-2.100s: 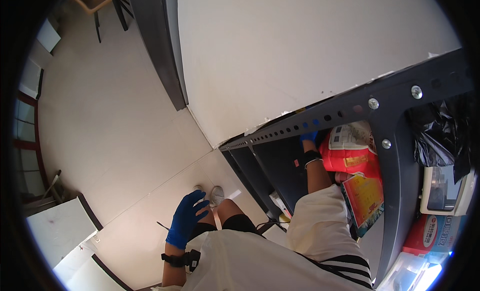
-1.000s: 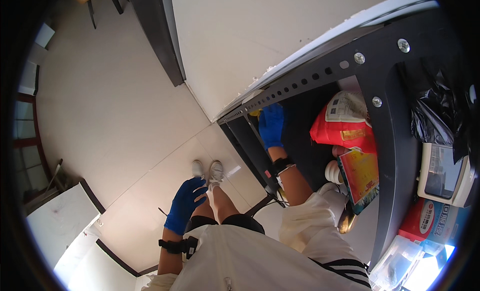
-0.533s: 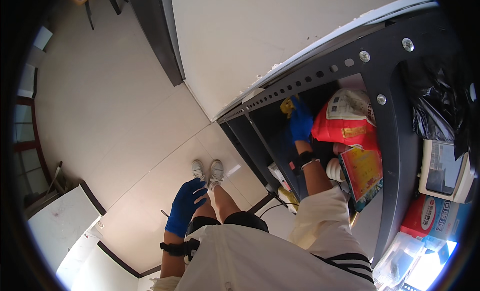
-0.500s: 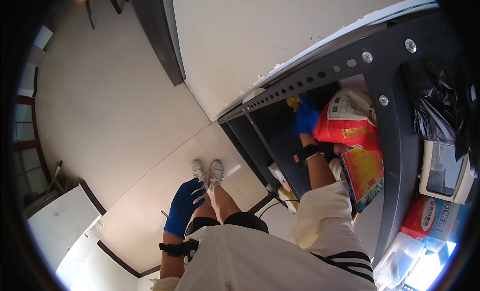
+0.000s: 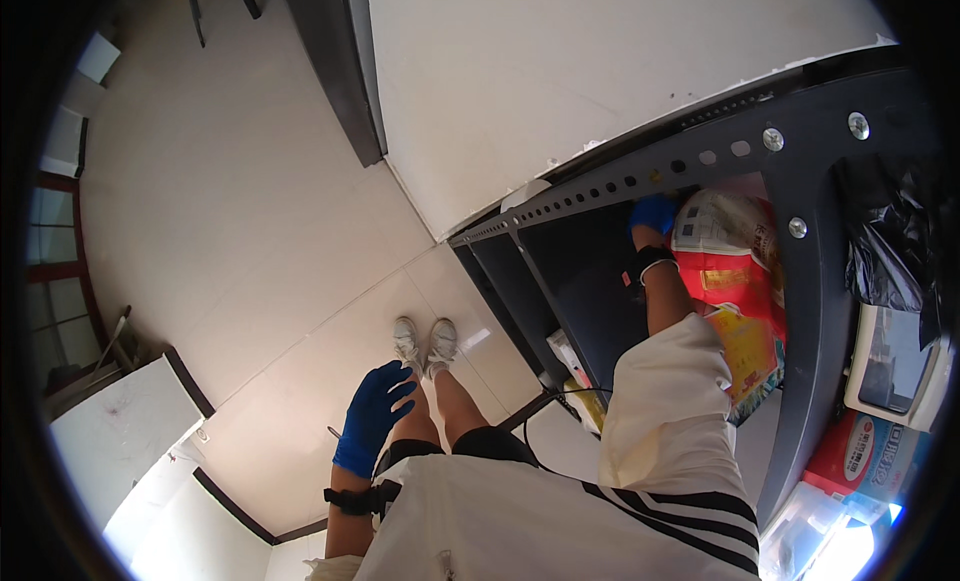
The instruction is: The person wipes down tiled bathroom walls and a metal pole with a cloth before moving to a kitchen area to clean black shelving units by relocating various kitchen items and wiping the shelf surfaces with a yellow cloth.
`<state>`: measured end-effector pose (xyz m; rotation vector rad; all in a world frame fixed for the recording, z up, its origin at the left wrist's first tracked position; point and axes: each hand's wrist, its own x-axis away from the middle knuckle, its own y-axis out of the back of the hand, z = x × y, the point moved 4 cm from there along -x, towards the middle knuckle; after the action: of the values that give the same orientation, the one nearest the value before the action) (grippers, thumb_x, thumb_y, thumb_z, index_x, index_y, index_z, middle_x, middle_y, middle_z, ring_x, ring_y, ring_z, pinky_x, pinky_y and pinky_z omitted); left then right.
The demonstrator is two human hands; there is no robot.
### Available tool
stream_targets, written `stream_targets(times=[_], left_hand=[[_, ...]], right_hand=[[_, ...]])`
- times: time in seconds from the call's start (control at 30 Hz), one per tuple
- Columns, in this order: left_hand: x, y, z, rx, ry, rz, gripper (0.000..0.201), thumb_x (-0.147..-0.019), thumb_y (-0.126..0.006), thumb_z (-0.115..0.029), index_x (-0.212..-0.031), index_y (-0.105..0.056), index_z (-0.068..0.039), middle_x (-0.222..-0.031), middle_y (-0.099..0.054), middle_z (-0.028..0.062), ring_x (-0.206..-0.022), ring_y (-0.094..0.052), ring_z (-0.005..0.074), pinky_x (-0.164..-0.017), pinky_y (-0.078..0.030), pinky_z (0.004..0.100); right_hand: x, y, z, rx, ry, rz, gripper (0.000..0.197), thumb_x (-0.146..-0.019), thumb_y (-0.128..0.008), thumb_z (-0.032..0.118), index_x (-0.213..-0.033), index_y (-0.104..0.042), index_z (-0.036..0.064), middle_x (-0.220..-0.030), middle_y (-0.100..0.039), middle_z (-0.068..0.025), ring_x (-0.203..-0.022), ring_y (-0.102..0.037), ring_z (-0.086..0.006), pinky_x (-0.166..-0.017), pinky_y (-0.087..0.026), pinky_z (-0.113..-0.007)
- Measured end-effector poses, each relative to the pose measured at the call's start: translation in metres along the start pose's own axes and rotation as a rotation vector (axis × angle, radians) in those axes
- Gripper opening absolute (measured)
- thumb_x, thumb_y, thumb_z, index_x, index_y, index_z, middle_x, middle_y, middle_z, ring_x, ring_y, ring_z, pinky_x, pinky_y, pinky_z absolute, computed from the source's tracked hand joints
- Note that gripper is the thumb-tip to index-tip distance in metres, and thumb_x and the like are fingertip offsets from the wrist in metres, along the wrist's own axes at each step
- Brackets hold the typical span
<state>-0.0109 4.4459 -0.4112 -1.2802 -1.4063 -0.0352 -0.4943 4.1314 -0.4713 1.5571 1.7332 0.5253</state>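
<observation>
My right hand, in a blue glove, reaches deep onto a dark shelf board, up against the perforated metal rail. Its fingertips are hidden behind the rail. A bit of yellow cloth shows through one of the rail's holes, right at those fingers. Beside the hand and wrist stands a red and white plastic package, and a yellow printed packet lies nearer to me. My left hand, also blue-gloved, hangs over the floor in front of my legs, fingers loosely bent and apart, holding nothing.
The perforated dark rail borders the shelf, next to a white panel. To the right are a black plastic bag, a beige device and a red and blue box. A thin black cable loops near my right leg.
My right hand has pushed farther in toward the rail, taking the yellow cloth behind it. The view has shifted slightly. My left hand keeps its pose.
</observation>
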Motion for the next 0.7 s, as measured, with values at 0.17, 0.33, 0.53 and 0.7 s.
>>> stream_targets(times=[0.17, 0.33, 0.53, 0.7], left_hand=[[-0.006, -0.024, 0.002, 0.096, 0.055, 0.030, 0.038, -0.095, -0.036, -0.022, -0.128, -0.042, -0.003, -0.123, -0.050, 0.0111, -0.113, -0.050, 0.0218, -0.089, -0.042, 0.0304], [-0.013, -0.036, 0.000, -0.005, 0.040, 0.085, 0.041, -0.095, -0.037, -0.029, -0.127, -0.044, -0.005, -0.124, -0.051, 0.0089, -0.110, -0.050, 0.0205, -0.088, -0.041, 0.0319], [-0.017, -0.031, -0.002, -0.049, 0.024, 0.107, 0.042, -0.095, -0.038, -0.035, -0.126, -0.047, -0.008, -0.123, -0.053, 0.0066, -0.110, -0.051, 0.0193, -0.090, -0.040, 0.0342], [-0.015, -0.028, -0.004, -0.085, 0.046, 0.067, 0.042, -0.094, -0.039, -0.035, -0.125, -0.048, -0.008, -0.121, -0.055, 0.0066, -0.108, -0.052, 0.0192, -0.089, -0.041, 0.0345]], right_hand=[[0.076, 0.085, 0.013, -0.437, -0.073, 0.276, 0.021, -0.087, -0.045, 0.011, -0.105, -0.054, 0.0049, -0.102, -0.056, -0.0150, -0.090, -0.057, -0.0297, -0.070, -0.049, -0.034], [0.175, 0.188, 0.036, -0.601, 0.049, 0.244, 0.042, -0.079, -0.057, 0.019, -0.119, -0.048, 0.0086, -0.102, -0.051, -0.0180, -0.087, -0.055, -0.0329, -0.072, -0.049, -0.041], [0.159, 0.186, 0.038, -0.900, -0.082, 0.152, 0.049, -0.078, -0.060, 0.023, -0.124, -0.047, 0.0171, -0.099, -0.048, -0.0172, -0.090, -0.054, -0.0341, -0.075, -0.048, -0.042], [0.114, 0.192, 0.069, -0.964, -0.181, 0.095, 0.049, -0.079, -0.058, 0.022, -0.127, -0.047, 0.0273, -0.100, -0.049, -0.0168, -0.091, -0.055, -0.0334, -0.075, -0.049, -0.041]])
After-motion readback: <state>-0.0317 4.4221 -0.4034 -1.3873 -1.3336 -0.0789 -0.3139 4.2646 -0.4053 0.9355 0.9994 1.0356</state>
